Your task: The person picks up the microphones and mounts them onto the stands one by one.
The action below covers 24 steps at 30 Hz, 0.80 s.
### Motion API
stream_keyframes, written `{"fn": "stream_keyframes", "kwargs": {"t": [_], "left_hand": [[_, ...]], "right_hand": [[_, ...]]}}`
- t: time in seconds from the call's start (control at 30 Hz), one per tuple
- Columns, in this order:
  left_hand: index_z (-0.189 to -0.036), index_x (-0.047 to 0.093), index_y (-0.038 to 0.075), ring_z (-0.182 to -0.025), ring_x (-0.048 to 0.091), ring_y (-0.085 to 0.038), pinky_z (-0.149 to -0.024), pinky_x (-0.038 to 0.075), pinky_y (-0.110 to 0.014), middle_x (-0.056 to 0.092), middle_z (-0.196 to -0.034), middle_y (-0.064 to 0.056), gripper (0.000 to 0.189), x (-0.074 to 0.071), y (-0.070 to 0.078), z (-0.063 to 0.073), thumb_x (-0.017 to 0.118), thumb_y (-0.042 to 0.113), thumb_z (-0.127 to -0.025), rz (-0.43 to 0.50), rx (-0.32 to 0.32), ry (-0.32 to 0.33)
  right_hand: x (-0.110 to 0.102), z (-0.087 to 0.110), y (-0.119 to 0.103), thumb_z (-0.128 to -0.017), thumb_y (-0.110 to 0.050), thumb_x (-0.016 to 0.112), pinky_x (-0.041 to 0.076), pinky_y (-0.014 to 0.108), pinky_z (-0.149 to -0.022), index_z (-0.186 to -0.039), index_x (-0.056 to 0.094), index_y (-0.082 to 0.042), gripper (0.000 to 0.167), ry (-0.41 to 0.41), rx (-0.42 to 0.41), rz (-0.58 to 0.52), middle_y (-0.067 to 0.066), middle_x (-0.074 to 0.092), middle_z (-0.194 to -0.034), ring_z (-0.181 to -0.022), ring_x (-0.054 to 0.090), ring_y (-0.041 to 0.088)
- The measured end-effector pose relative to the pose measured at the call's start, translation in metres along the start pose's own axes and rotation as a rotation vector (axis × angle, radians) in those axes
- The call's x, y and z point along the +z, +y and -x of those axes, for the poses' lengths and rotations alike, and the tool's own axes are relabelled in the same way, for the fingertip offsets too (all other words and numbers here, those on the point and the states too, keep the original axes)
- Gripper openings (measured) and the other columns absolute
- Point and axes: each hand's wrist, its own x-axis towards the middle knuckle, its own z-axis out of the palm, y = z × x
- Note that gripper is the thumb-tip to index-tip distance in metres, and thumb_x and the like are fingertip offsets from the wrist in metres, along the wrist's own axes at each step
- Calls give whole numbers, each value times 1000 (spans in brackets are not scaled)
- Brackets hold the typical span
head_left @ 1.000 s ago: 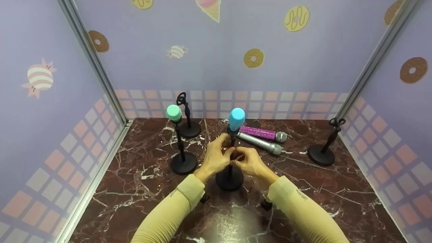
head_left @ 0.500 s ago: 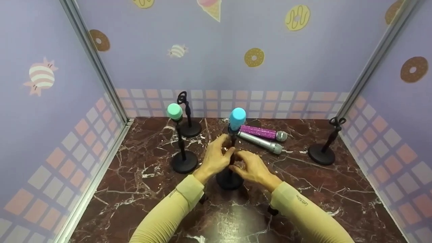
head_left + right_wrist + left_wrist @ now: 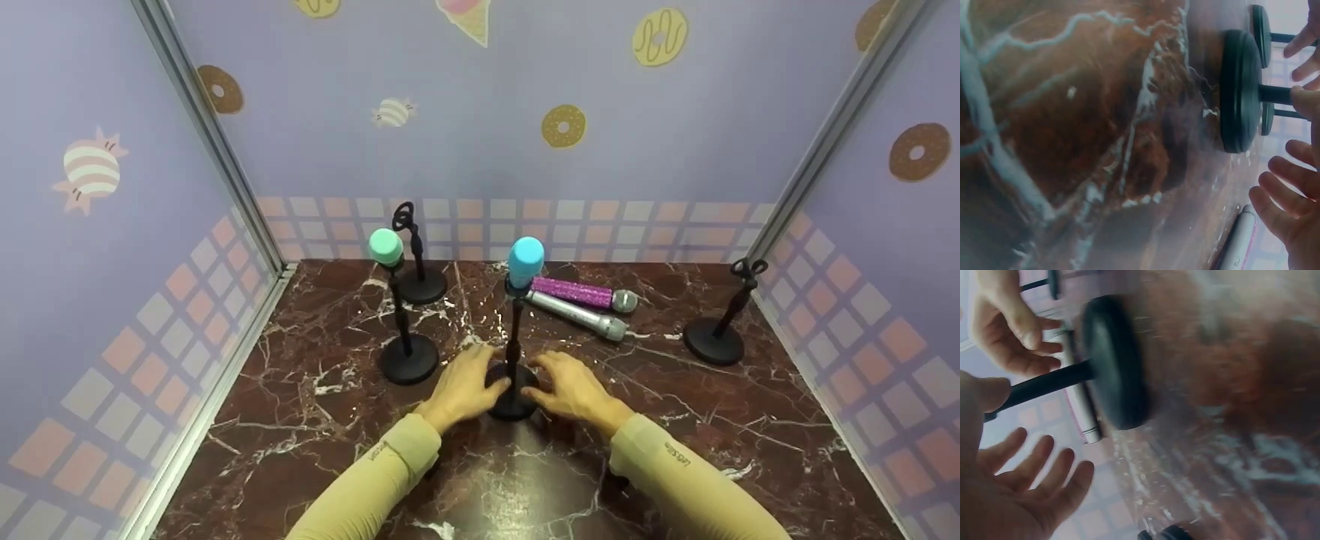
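While the left hand (image 3: 466,384) and the right hand (image 3: 571,386) flank a black microphone stand (image 3: 513,356), each grip is wide, fingers spread and holding nothing; whether a thumb touches the slim pole, I cannot tell. Small dark lettering on the right sleeve (image 3: 690,472) seems to read "Let's Slim"; that on the left sleeve (image 3: 367,480) is too small to read. The stand rises upright from a smooth round base on the counter, a blue microphone (image 3: 526,262) with a rounded, matte head seated at its top. Just behind lie a purple glitter-covered microphone (image 3: 572,292) and a metallic silver microphone (image 3: 574,313), both with silvery heads. To the left, a second stand (image 3: 409,358) bears a mint-green microphone (image 3: 386,246); a looped-clip stand (image 3: 421,286) is behind it, another one (image 3: 714,341) far right. The counter (image 3: 277,457) is glossy, dark-red, white-veined marble pattern.
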Motion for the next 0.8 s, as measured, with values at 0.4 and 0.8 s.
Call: {"fn": "stream_keyframes", "kwargs": {"t": [0.4,0.8], "left_hand": [[-149,67,4,-144,66,-45,-123,54,-55,64,-159,-25,69,26,-2,8,89,34,-92,-148,29,-169],[-141,71,-2,-131,71,-42,-114,62,-52,69,-152,-25,66,28,-5,5,93,34,-90,-257,108,-178]], "right_hand": [[19,5,-6,-86,-35,94,56,57,-120,-138,71,8,72,-94,-98,50,29,70,-149,-137,69,46],[23,-2,-7,-85,-29,95,58,53,-118,-139,73,5,67,-88,-132,67,24,72,-149,-135,71,43]]}}
